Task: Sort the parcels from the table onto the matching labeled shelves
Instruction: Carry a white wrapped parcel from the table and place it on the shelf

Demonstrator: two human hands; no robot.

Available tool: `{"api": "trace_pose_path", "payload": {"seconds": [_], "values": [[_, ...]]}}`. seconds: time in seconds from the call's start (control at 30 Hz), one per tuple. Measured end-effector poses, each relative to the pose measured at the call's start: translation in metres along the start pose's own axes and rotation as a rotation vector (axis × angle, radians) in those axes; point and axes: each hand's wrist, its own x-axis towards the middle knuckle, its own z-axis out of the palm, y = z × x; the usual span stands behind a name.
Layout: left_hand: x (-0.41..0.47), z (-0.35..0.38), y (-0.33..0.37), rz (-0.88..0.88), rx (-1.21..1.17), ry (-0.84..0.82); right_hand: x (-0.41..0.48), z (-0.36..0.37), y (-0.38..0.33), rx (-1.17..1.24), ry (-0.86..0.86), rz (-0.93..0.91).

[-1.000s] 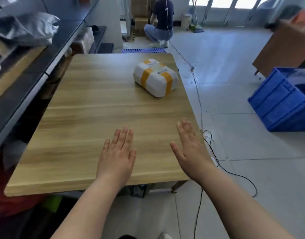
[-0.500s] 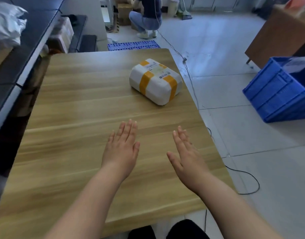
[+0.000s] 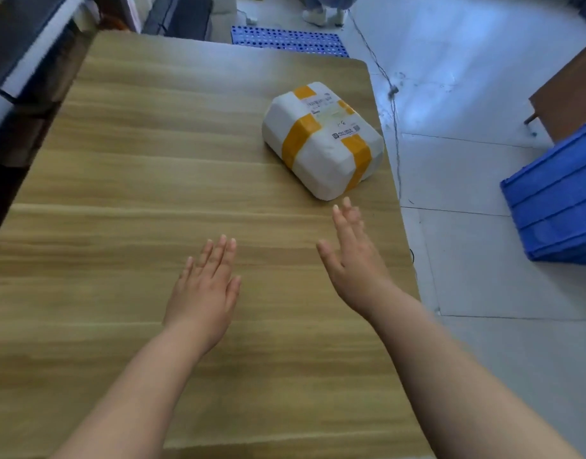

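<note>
One parcel (image 3: 321,140) lies on the table (image 3: 152,160), near its far right corner and close to the right edge. It is white, wrapped with yellow tape bands, with a printed label on its upper face. The table top is light wood with the grain running across, and its far right corner is rounded.

Two hands are over the near half of the table. The right hand (image 3: 354,260) is flat with fingers straight and together, holding nothing, its tips just short of the parcel's near end. The left hand (image 3: 204,296) is also flat with straight fingers, palm down, empty, well apart from the parcel.

The floor (image 3: 483,77) is pale grey tile. One thin cable (image 3: 396,127) runs along it beside the table's right edge. One blue crate (image 3: 556,200) stands on the floor to the right, one blue perforated mat (image 3: 285,41) lies beyond the far edge, and dark shelving (image 3: 20,54) runs along the left
</note>
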Motion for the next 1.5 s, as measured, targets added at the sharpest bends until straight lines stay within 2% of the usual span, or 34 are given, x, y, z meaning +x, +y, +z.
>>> {"api": "trace_pose_path", "payload": {"seconds": [0.2,0.37,0.47,0.6,0.67,0.73,0.77,0.8,0.83,0.9,0.97,1.1,1.23,1.33,1.43,1.5], "values": [[-0.014,0.0,-0.024,-0.229,-0.04,0.082,0.126,-0.034,0.019,-0.299,-0.028,-0.081],[-0.042,0.016,-0.037,-0.391,-0.063,0.131,0.202,-0.025,0.041,-0.51,-0.074,0.03],[-0.049,0.032,-0.034,-0.457,-0.159,0.144,0.202,-0.005,0.028,-0.522,0.009,-0.013],[-0.039,0.038,-0.018,-0.42,-0.206,0.12,0.156,0.013,-0.003,-0.501,-0.012,-0.166],[-0.027,0.032,-0.012,-0.352,-0.175,0.135,0.141,0.009,-0.006,-0.409,0.104,-0.195],[-0.015,0.023,-0.009,-0.302,-0.153,0.161,0.147,-0.012,-0.002,-0.307,0.384,-0.215],[-0.01,0.019,-0.008,-0.289,-0.148,0.172,0.158,-0.026,0.003,-0.268,0.502,-0.188],[-0.007,0.015,-0.008,-0.277,-0.141,0.178,0.175,-0.039,0.011,-0.224,0.529,-0.129],[-0.006,0.012,-0.007,-0.266,-0.134,0.179,0.192,-0.048,0.021,-0.163,0.461,-0.057],[-0.007,0.01,-0.008,-0.25,-0.107,0.182,0.223,-0.051,0.037,-0.029,0.151,0.049],[-0.01,0.011,-0.01,-0.24,-0.094,0.183,0.232,-0.037,0.043,-0.065,-0.063,0.087],[-0.02,0.012,-0.013,-0.278,-0.154,0.126,0.2,0.001,0.021,-0.086,-0.034,0.12],[-0.017,0.008,-0.009,-0.307,-0.298,0.071,0.1,0.054,-0.015,0.018,-0.037,0.138],[-0.016,0.003,-0.007,-0.413,-0.484,0.065,0.012,0.089,-0.04,0.013,-0.077,0.032],[-0.026,0.002,-0.016,-0.522,-0.479,0.135,-0.039,0.106,-0.045,-0.092,-0.019,-0.092],[-0.032,0.006,-0.028,-0.606,-0.537,0.129,-0.038,0.103,-0.037,0.068,-0.029,-0.001]]}}
